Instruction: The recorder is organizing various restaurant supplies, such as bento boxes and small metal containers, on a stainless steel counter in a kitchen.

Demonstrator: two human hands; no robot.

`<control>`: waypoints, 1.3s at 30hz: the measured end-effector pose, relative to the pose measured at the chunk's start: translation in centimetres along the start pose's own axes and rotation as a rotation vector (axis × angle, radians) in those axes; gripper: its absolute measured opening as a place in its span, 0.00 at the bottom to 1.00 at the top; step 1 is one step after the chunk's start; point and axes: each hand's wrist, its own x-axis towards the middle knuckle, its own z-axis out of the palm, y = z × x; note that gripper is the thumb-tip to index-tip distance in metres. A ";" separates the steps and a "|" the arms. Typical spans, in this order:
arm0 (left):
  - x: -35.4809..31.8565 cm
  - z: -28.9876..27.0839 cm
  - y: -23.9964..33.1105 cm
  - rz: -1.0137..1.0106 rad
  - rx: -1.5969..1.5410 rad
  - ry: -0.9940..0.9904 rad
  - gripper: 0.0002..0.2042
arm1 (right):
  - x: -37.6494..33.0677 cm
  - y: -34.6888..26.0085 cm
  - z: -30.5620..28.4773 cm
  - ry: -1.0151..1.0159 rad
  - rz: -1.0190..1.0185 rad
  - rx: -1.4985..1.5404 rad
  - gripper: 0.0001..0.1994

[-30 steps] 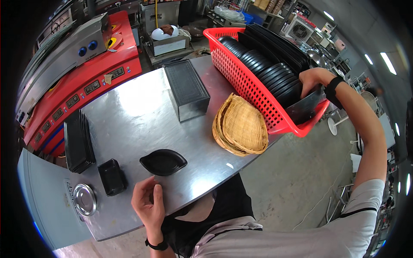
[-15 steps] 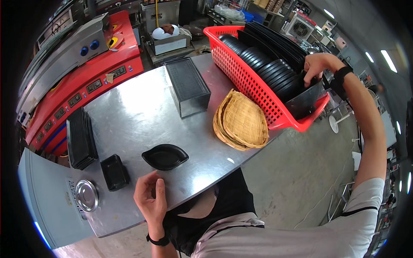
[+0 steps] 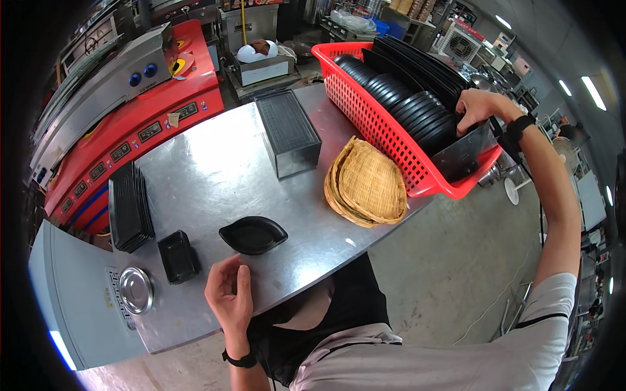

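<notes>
My right hand [image 3: 479, 107] reaches into the red basket [image 3: 385, 107]. Its fingers curl down among the black dishes [image 3: 417, 117] at the near right end; the fingertips and what they grip are hidden. Beside it a dark rectangular container [image 3: 460, 156] stands within the basket. Over the near edge of the steel table [image 3: 202, 189] hovers my left hand [image 3: 229, 290], loosely curled, thumb apart from the fingers, and holding nothing. Just beyond it lies a black leaf-shaped dish [image 3: 253, 235]. A small black rectangular dish [image 3: 178, 257] sits to its left.
Woven bamboo trays [image 3: 368, 182] are stacked against the basket. Behind them stands a metal box with a dark top [image 3: 287, 130]. Stacked black rectangular plates [image 3: 130, 208] and round metal lids or dishes [image 3: 135, 290] occupy the left side. Red cooking equipment [image 3: 143, 124] is beyond.
My right hand stays in the basket, with its fingers a little further down among the dishes. The view has shifted slightly. My left hand keeps its loose curl.
</notes>
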 end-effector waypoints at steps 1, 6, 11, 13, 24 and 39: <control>0.0 0.0 0.0 -0.005 -0.002 -0.002 0.10 | -0.1 0.1 0.0 0.027 -0.020 0.002 0.21; 0.1 0.1 -0.2 0.021 0.013 -0.002 0.09 | -1.2 1.1 -0.8 0.105 -0.031 0.100 0.22; 0.2 0.2 -0.1 0.024 0.004 -0.004 0.10 | -1.9 1.6 -1.5 0.215 -0.055 0.117 0.24; 0.2 0.1 0.0 0.021 0.008 -0.005 0.10 | -2.2 2.1 -2.0 0.254 -0.069 0.101 0.24; 0.2 -0.1 -0.8 0.079 -0.039 0.048 0.11 | -11.3 2.9 -0.6 0.944 -0.262 0.731 0.25; -8.4 13.0 4.8 0.007 -0.629 -0.240 0.61 | -17.6 -33.4 26.1 0.503 -0.916 1.903 0.40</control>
